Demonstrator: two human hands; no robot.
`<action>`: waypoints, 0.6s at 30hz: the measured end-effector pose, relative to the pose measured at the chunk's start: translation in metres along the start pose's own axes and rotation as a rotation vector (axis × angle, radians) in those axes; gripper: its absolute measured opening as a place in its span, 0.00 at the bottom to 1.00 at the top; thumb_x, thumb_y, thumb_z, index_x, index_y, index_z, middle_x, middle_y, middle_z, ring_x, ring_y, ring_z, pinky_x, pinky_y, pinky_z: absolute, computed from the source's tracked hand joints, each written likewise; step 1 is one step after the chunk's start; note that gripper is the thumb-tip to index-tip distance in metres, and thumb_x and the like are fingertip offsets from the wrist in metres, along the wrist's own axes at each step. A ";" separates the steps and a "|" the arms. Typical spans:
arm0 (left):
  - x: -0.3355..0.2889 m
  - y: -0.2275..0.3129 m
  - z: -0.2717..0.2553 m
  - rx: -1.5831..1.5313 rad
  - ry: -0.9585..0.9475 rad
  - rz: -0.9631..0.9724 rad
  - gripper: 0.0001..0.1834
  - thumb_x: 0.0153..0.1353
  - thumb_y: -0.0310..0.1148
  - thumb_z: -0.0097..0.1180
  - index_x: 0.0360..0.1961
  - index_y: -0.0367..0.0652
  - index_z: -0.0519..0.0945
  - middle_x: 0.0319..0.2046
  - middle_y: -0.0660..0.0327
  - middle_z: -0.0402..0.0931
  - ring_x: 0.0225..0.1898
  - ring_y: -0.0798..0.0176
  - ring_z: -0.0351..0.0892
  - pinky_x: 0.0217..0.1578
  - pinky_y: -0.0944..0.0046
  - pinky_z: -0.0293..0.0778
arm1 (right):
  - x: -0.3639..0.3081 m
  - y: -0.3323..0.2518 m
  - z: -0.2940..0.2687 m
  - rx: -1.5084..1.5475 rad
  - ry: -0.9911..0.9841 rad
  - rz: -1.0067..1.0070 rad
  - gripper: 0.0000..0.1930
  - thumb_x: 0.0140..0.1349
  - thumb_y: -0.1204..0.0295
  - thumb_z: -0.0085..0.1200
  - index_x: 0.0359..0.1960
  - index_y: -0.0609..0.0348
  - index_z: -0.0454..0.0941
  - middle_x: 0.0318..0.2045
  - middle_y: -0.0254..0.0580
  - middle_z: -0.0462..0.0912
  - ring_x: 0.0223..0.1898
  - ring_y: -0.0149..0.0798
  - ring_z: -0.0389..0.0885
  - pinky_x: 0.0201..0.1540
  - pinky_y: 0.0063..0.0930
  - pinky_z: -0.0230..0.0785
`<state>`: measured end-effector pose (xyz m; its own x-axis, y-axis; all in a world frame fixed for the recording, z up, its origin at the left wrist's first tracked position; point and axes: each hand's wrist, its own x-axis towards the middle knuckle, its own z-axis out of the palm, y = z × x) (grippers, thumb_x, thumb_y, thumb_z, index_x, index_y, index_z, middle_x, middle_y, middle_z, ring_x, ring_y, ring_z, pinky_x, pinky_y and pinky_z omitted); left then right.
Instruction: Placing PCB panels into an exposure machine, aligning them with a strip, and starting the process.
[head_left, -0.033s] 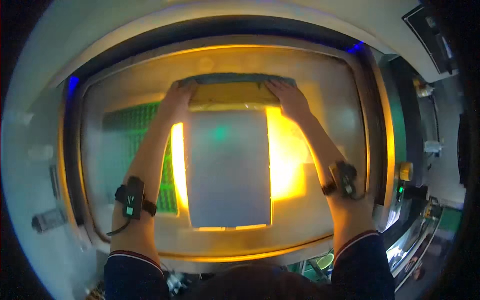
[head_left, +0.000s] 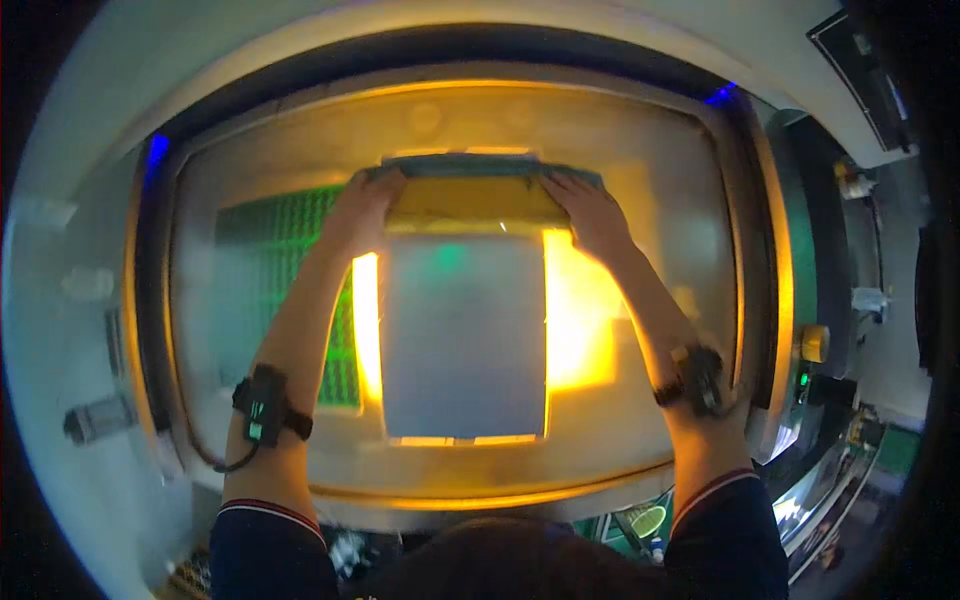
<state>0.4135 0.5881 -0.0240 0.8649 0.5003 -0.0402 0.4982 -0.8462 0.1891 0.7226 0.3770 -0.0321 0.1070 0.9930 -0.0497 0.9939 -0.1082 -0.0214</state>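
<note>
Spanning left to right, the bar lies between left hand and right hand, each holding one end.

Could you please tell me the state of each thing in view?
Bar: held crosswise at both ends.
Left grip: closed on its left end.
Right grip: closed on its right end.
Grey panel: lying flat.
Yellow light: glowing.
Green grid: partly hidden.
Small green lamp: lit.
Left black box: strapped on.

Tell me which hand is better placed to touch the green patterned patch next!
Probably the left hand: its forearm passes over the green patterned patch. The right hand is farther off, at the other end of the yellow bar both hold.
</note>
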 end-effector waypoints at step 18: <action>-0.093 -0.019 -0.003 -0.021 -0.034 -0.091 0.41 0.48 0.21 0.58 0.67 0.47 0.66 0.64 0.49 0.66 0.67 0.39 0.60 0.68 0.47 0.60 | -0.023 -0.075 0.001 0.057 0.011 -0.150 0.32 0.55 0.68 0.53 0.65 0.54 0.65 0.64 0.46 0.70 0.64 0.51 0.68 0.63 0.57 0.61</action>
<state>0.3235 0.5584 -0.0207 0.8177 0.5683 -0.0917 0.5741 -0.7930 0.2039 0.6455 0.3624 -0.0302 -0.0419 0.9986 -0.0309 0.9956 0.0392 -0.0848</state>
